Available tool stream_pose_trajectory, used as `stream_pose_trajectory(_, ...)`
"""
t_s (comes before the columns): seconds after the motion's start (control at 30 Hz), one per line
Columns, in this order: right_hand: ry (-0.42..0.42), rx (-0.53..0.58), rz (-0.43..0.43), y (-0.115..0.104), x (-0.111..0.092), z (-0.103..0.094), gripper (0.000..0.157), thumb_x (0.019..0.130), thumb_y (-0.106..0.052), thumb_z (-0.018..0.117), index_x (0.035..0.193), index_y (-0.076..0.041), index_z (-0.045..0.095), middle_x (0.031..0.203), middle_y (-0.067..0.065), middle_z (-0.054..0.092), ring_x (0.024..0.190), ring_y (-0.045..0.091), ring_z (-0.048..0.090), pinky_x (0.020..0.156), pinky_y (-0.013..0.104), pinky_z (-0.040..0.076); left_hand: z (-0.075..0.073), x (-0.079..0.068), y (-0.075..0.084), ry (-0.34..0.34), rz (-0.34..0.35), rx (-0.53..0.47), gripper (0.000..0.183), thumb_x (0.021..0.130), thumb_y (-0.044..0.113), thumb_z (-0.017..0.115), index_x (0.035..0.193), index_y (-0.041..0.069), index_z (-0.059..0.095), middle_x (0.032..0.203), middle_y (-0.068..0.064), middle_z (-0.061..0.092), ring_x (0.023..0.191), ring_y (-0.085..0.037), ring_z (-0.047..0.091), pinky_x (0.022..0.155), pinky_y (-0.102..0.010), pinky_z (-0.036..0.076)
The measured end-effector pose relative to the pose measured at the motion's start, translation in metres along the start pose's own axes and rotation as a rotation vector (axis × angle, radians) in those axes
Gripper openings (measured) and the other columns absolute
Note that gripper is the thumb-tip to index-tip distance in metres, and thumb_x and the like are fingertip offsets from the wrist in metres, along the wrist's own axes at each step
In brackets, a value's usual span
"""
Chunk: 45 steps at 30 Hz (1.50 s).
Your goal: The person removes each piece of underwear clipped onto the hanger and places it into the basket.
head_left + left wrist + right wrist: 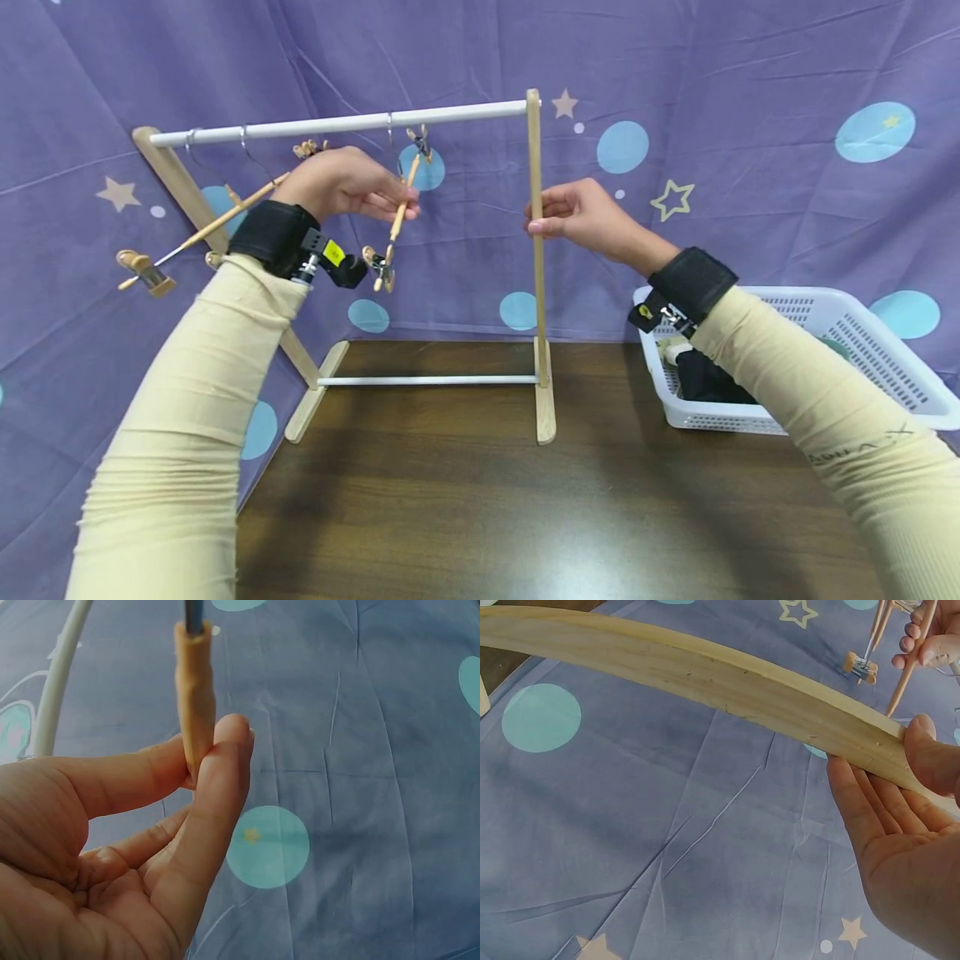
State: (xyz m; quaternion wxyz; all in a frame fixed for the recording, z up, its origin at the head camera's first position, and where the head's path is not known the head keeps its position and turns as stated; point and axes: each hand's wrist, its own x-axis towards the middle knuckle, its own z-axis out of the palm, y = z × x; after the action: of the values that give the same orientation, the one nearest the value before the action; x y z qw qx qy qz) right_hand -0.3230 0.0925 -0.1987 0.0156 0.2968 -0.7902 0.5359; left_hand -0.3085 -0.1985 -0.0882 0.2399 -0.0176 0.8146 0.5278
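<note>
My left hand (pixel 352 185) pinches a wooden clip hanger (pixel 397 223) by its bar between thumb and fingers. This hanger hangs under the white top rail (pixel 468 112) of a small clothes rack, with a clip at each end. Close up in the left wrist view, thumb and fingertips meet on the tapered wooden bar (pixel 196 690). My right hand (pixel 581 218) holds the rack's right wooden post (pixel 536 154) a little below the rail. In the right wrist view, the thumb lies on one side of the post (pixel 727 686) and the fingers on the other.
Another clip hanger (pixel 217 223) hangs at the rack's left end, its clip (pixel 146 273) jutting toward me. A white slotted basket (pixel 720 417) with a black item (pixel 708 379) inside stands right of the rack on the brown table (pixel 450 500). A purple patterned curtain (pixel 750 50) hangs behind.
</note>
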Motion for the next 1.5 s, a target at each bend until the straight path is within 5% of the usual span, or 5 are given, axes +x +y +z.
stream_pose_trajectory(0.23,0.003,0.0,0.002,-0.001,-0.001,0.001,0.025,0.089,-0.001,0.067,0.11,0.012,0.065,0.089,0.008,0.073,0.086,0.014,0.069,0.079,0.022,0.062,0.003,0.003,0.004,0.055,-0.054,0.014,0.03,0.097,0.003,0.055,0.07,0.002,0.067,0.059,-0.007,0.074,0.06,-0.013,0.071,0.054,-0.019,0.062)
stream_pose_trajectory(0.47,0.007,0.009,-0.008,-0.001,-0.001,0.001,0.025,0.089,0.0,0.067,0.11,0.013,0.065,0.097,0.021,0.072,0.085,0.013,0.069,0.079,0.022,0.062,0.005,0.002,0.007,0.077,-0.075,0.023,0.028,0.096,0.006,0.057,0.071,0.002,0.068,0.06,-0.006,0.075,0.062,-0.013,0.071,0.057,-0.02,0.063)
stream_pose_trajectory(1.03,0.005,-0.005,-0.001,-0.001,-0.001,0.001,0.026,0.089,-0.001,0.067,0.111,0.013,0.065,0.097,0.02,0.072,0.084,0.012,0.069,0.079,0.022,0.062,0.005,0.003,0.003,0.073,-0.078,-0.009,0.022,0.096,0.009,0.058,0.076,0.003,0.065,0.06,-0.007,0.074,0.062,-0.015,0.071,0.057,-0.023,0.063)
stream_pose_trajectory(1.5,-0.007,-0.048,0.002,0.001,0.002,-0.004,0.026,0.09,-0.005,0.068,0.11,0.01,0.066,0.086,0.002,0.072,0.084,0.013,0.069,0.079,0.024,0.062,-0.004,-0.016,0.007,0.068,-0.048,0.085,0.014,0.087,0.02,0.071,0.078,0.01,0.071,0.068,0.002,0.076,0.068,-0.008,0.07,0.06,-0.019,0.063)
